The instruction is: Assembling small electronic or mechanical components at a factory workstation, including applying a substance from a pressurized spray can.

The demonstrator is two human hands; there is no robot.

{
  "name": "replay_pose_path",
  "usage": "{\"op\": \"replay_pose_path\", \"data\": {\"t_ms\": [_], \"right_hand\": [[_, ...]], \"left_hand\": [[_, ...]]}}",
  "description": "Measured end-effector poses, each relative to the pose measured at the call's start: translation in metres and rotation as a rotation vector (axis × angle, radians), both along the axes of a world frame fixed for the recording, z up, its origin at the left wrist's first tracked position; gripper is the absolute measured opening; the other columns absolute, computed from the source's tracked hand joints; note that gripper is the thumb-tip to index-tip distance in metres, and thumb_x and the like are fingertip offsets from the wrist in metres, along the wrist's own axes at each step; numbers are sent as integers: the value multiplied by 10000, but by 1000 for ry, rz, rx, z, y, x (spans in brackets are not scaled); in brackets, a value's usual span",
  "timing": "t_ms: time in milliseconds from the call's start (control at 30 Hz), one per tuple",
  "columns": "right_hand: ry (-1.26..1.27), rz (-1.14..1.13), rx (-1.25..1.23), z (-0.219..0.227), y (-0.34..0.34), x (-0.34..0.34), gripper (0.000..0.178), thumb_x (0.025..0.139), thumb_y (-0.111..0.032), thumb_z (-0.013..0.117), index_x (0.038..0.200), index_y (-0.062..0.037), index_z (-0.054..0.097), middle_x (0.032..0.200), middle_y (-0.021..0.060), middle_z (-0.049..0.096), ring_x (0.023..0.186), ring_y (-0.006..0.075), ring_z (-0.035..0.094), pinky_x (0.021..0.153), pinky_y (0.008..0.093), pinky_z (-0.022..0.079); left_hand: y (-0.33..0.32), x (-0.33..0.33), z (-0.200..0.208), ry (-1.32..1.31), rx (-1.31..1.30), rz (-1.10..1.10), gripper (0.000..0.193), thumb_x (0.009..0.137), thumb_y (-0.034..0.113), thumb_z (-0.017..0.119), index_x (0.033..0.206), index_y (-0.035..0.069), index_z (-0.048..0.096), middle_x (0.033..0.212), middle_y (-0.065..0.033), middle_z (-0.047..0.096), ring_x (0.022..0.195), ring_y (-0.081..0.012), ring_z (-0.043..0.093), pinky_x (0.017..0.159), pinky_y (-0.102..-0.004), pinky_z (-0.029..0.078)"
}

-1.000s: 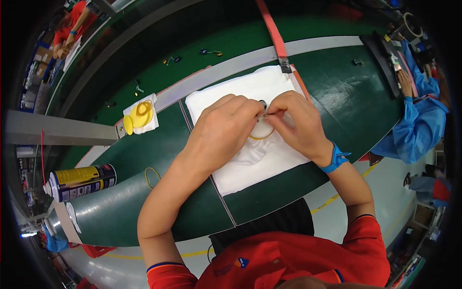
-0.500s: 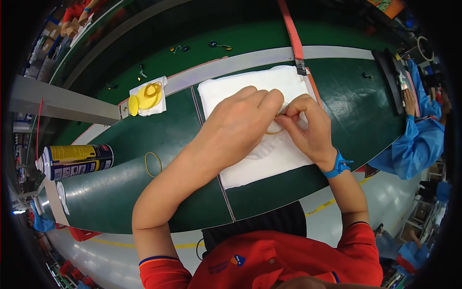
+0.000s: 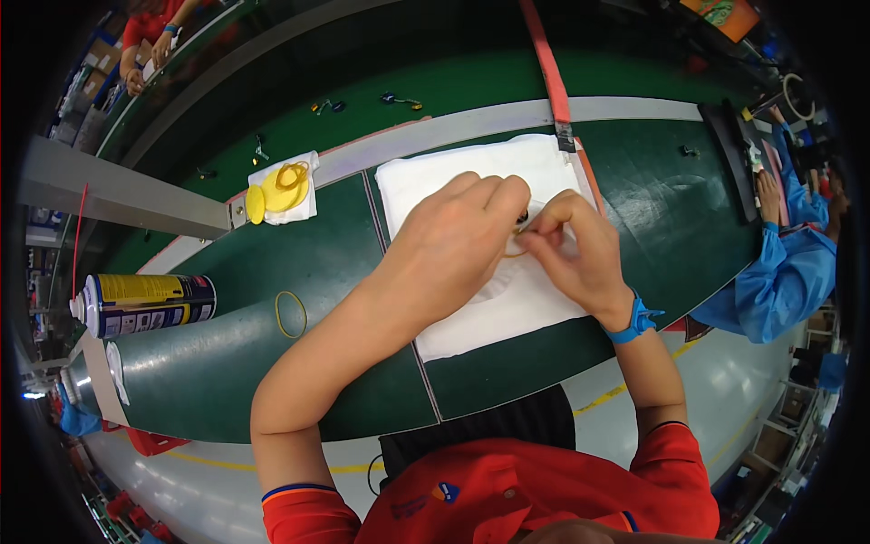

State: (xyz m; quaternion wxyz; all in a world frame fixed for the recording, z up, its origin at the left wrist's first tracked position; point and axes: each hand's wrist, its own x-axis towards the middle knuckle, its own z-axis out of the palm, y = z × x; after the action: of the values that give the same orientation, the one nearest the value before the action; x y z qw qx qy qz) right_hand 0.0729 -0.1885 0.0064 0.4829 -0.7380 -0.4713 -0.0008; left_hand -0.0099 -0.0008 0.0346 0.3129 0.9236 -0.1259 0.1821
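My left hand [image 3: 458, 236] is closed in a pinch over a white cloth [image 3: 453, 156]. A small dark part [image 3: 523, 218] shows at its fingertips, mostly hidden by the fingers. Close by, my right hand [image 3: 577, 256] pinches with thumb and forefinger; what lies between them is too small to make out. Under the fingertips shows part of a thin yellow band [image 3: 515, 254] over the cloth. A blue wrist strap [image 3: 640, 319] is on my right wrist. Another thin yellow band [image 3: 291, 315] lies on the green table, left of my left forearm.
Yellow discs [image 3: 282, 197] with tan bands sit on a small white cloth. A spray can [image 3: 149, 304] lies at left beside a metal post [image 3: 118, 186]. Small metal parts [image 3: 399, 101] rest on the green belt. Co-workers' arms [image 3: 775, 249] show at right.
Both hands stay over the white cloth, their fingertips shifted slightly. The dark part at the left fingertips now shows more. The whole view has tilted a little.
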Motion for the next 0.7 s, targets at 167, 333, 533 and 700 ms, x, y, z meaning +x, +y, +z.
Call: {"op": "replay_pose_path", "data": {"t_ms": [167,333,533,700], "right_hand": [[-130,-287,22,10,-6,40,242,820,46,766,936,-21,565,814,43,600,681,121,530,636,252,456],[-142,-106,-67,-5,30,62,234,826,25,747,956,-24,559,799,94,568,697,196,600,644,312,489],[-151,-112,-198,0,6,65,253,827,23,734,962,-36,529,866,110,586,732,246,611,661,326,504],[-150,-128,-271,15,-2,75,231,836,9,724,967,-30,538,882,109,596,736,250,615,663,338,510]], "left_hand": [[14,16,8,-71,63,141,175,814,-36,580,976,25,549,869,-158,647,856,-359,615,761,-451,505],[20,56,-20,-4,71,118,144,807,-54,565,940,1,568,831,-199,655,838,-391,640,751,-487,514],[31,46,-4,105,157,65,135,788,-57,575,916,-16,579,819,-213,662,846,-399,655,753,-489,524],[60,38,10,272,265,111,204,776,-44,608,964,19,559,804,-161,652,797,-361,642,746,-456,503]]}}
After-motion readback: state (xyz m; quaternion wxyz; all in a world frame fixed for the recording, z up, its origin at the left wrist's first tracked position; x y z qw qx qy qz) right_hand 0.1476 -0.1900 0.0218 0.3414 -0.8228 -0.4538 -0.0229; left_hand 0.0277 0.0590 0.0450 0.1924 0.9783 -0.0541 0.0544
